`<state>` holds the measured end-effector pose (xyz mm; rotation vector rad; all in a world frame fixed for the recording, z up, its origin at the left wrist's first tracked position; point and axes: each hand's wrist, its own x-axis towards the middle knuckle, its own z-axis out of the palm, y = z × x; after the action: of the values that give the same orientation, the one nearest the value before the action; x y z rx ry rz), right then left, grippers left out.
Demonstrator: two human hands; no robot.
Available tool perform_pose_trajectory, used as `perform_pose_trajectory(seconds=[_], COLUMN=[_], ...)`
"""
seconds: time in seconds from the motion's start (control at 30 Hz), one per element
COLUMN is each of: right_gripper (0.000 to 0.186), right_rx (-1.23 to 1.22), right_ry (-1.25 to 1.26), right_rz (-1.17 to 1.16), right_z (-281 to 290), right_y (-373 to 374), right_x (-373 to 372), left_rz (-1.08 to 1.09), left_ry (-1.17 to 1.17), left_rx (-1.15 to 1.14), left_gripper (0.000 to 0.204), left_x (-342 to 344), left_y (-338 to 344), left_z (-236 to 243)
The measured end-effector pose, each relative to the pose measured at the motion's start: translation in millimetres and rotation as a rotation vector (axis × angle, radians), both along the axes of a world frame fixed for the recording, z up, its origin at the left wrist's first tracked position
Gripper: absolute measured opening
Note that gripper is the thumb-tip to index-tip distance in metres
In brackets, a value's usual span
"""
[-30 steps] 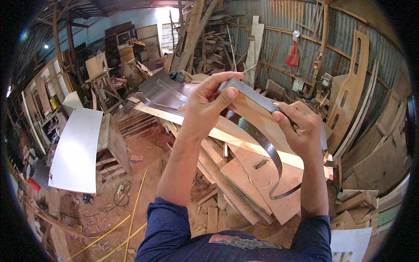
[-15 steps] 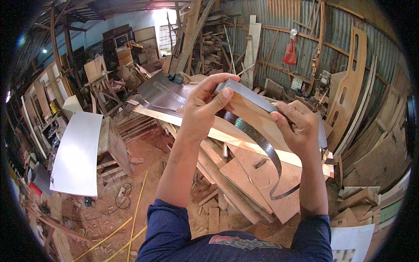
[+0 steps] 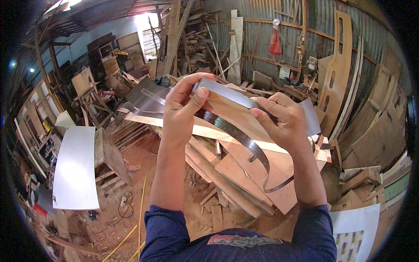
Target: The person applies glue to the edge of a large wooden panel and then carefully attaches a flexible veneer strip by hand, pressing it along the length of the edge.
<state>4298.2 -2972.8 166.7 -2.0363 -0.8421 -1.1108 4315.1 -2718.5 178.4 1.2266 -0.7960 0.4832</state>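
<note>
My left hand (image 3: 184,98) is closed round the left end of a grey edging strip (image 3: 229,94), with the thumb over its front side. Farther right, my right hand (image 3: 283,118) pinches the same strip between thumb and fingers. The strip runs along the upper edge of a tan wooden board (image 3: 238,114). Below the board a long, dark, glossy strip (image 3: 244,140) curls down to the right and passes behind my right forearm. Whether it is joined to the grey strip is hidden by my hands.
A pale plank (image 3: 200,130) lies under the board, over brown sheets (image 3: 244,168) and timber. Dark sheet material (image 3: 142,98) lies to its left. A white panel (image 3: 76,168) leans by a wooden bench (image 3: 111,153) at left. Boards (image 3: 371,113) lean along the right wall.
The view has shifted, so my hands and the board appear farther left. Both hands keep hold of the grey strip. The dark strip still hangs in a curl.
</note>
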Motion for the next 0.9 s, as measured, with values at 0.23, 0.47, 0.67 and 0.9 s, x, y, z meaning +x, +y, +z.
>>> perform_pose_trajectory(seconds=[0.23, 0.47, 0.67, 0.9], right_gripper=[0.029, 0.035, 0.035, 0.032], right_rx=[0.006, -0.062, -0.068, -0.062], right_ry=[-0.072, -0.250, -0.250, -0.226], right_rz=[-0.019, -0.121, -0.122, -0.192], right_z=[-7, -15, -13, -6], right_y=[1, 5, 5, 10], right_x=[1, 2, 2, -4], left_rz=[0.055, 0.085, 0.087, 0.119], left_ry=[-0.021, -0.019, -0.019, -0.010], left_rx=[-0.012, -0.030, -0.005, -0.013], left_gripper=[0.036, 0.036, 0.037, 0.036], left_x=[3, 5, 7, 5], left_y=[-8, -12, -8, -10], left_z=[-2, -2, -2, 0])
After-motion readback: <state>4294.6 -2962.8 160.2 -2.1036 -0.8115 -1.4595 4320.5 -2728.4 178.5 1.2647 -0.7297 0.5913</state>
